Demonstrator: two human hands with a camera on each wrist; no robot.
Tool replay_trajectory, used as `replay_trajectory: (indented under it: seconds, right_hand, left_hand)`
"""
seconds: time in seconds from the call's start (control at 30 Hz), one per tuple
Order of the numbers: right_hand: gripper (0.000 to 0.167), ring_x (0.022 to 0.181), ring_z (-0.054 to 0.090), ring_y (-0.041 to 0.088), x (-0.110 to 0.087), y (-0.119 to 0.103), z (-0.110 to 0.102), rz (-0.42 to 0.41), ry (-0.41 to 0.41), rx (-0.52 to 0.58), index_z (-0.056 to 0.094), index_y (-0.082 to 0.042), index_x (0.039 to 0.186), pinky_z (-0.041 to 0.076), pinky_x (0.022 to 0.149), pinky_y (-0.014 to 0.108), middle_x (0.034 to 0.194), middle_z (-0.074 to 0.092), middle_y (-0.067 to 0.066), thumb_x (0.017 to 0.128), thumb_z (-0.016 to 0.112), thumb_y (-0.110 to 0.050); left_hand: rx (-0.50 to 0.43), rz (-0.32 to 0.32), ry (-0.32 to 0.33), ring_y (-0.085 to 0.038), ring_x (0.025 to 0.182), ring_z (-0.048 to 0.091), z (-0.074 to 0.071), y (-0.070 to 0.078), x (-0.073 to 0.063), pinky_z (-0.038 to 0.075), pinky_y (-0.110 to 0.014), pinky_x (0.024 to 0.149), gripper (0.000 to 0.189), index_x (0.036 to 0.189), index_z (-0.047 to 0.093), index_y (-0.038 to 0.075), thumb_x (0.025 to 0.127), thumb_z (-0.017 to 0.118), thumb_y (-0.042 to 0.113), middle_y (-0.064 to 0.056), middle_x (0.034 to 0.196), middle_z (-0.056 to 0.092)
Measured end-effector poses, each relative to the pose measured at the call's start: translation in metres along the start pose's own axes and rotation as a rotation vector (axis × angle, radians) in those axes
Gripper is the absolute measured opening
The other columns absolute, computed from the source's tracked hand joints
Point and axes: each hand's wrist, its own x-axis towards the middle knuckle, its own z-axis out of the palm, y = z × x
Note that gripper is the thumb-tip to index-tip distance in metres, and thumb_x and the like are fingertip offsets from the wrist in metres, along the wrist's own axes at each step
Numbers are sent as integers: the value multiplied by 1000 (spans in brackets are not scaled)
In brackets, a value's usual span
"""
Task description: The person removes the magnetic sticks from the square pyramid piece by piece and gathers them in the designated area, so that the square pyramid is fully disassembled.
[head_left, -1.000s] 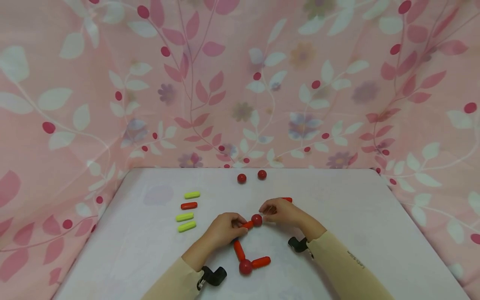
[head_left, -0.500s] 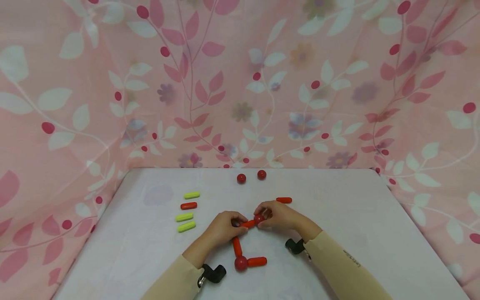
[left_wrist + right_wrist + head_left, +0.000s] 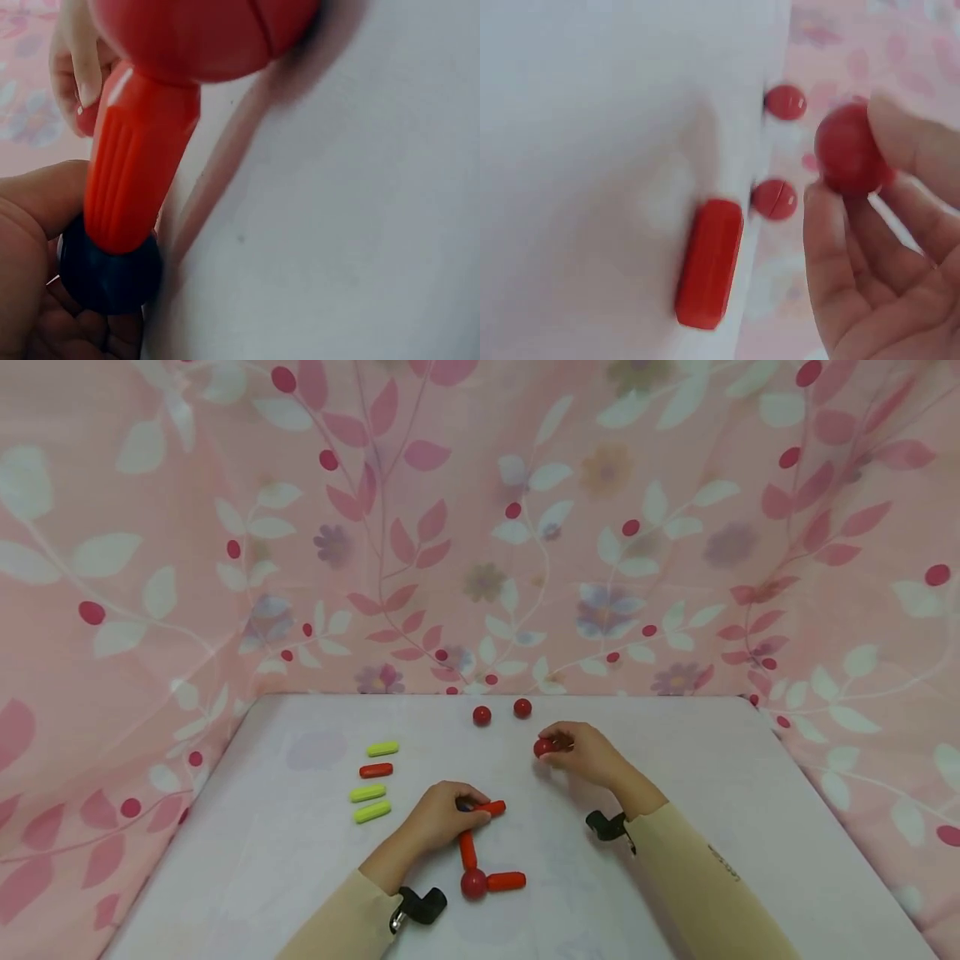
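Observation:
My left hand grips a dark blue ball, mostly hidden by the fingers in the head view. Two red rods join that ball: a short one points right with a free end, and another runs toward me to a red ball. From this red ball a further red rod sticks out to the right. Farther back, my right hand pinches a separate red ball between thumb and fingertips, raised above the table.
Two red balls, one left of the other, lie near the table's far edge. A loose red rod lies near my right hand. Several lime-yellow rods and a red rod form a column at the left.
My right hand took hold of the red ball at the short rod's end, parted it from the rod and carried it away and to the right. The joined pieces shifted slightly left.

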Motion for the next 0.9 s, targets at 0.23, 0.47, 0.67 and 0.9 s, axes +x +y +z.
replay_trajectory:
  seconds: [0.23,0.47,0.67,0.9]
  right_hand:
    - [37,111,61,29,40,9,-7,129,83,5,65,-6,125,50,95,42,120,65,11,92,75,-16]
    - [41,112,59,33,61,15,-3,182,130,24,63,-1,127,46,100,45,121,65,16,90,75,-11]
    - [39,114,56,34,66,20,-1,192,148,18,63,2,127,43,104,46,124,64,19,91,73,-9]
    - [44,115,58,34,64,22,-3,185,138,32,61,0,131,43,104,47,127,63,18,92,74,-12]
  left_hand:
    - [-24,-11,8,-17,87,56,-1,-2,-2,50,-30,70,18,105,76,22,89,77,30,6,93,64]
    - [-57,-32,-5,-18,85,57,1,-2,-2,51,-30,67,18,103,75,21,88,78,31,5,92,64]
    - [-57,-34,-5,-18,84,57,1,-2,-1,51,-30,66,17,102,75,21,88,79,30,5,91,64]
    - [-63,-22,-2,-18,84,57,2,0,-1,50,-29,66,16,102,75,20,89,78,29,5,89,64]
